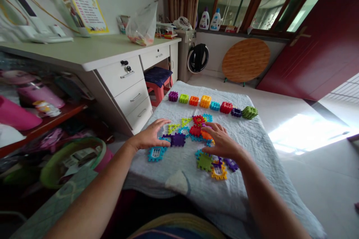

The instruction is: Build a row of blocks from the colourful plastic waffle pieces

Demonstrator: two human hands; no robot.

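Left hand [153, 134]: thumb and fingers well apart, no piece seen gripped. Dark purple piece [178, 139] lay just right of thumb, long axis sideways. Right hand [221, 142], also spread, nothing seen held, was nearer orange piece [206, 135].

Head-worn view, forward and down

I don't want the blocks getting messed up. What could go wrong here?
The green block near the edge of the wrinkled cloth might get knocked off. The right hand is close to a flat green piece and could sweep it aside. Tugging that cloth might disturb the row of blocks.
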